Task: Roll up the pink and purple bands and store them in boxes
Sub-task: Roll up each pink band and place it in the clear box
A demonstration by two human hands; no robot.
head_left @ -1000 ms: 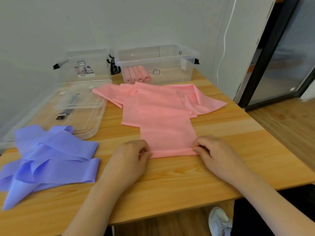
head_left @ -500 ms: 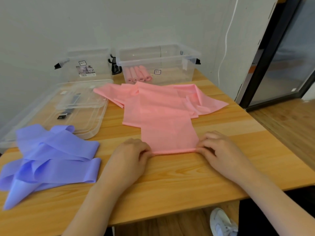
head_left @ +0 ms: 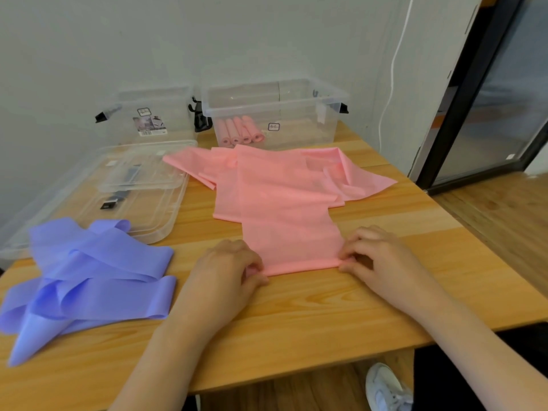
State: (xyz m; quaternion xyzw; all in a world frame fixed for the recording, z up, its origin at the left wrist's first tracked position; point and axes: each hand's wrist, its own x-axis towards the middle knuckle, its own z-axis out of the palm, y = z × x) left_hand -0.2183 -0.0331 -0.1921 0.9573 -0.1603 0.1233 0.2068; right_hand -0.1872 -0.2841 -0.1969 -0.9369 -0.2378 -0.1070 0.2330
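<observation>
At the near middle of the table (head_left: pixel 296 315), the pink band (head_left: pixel 284 209) lies flat, its near end turned into a thin starting fold. Left hand (head_left: pixel 225 274) and right hand (head_left: pixel 376 262) pinch that fold at its two corners with curled fingers. The band's long axis runs away from the person toward the right box (head_left: pixel 326 114), bunching at the far end. If one hand rolls faster, I expect a skewed, cone-shaped roll; the slick sheet could also slip loose. Purple bands (head_left: pixel 89 280) wait at the near left.
</observation>
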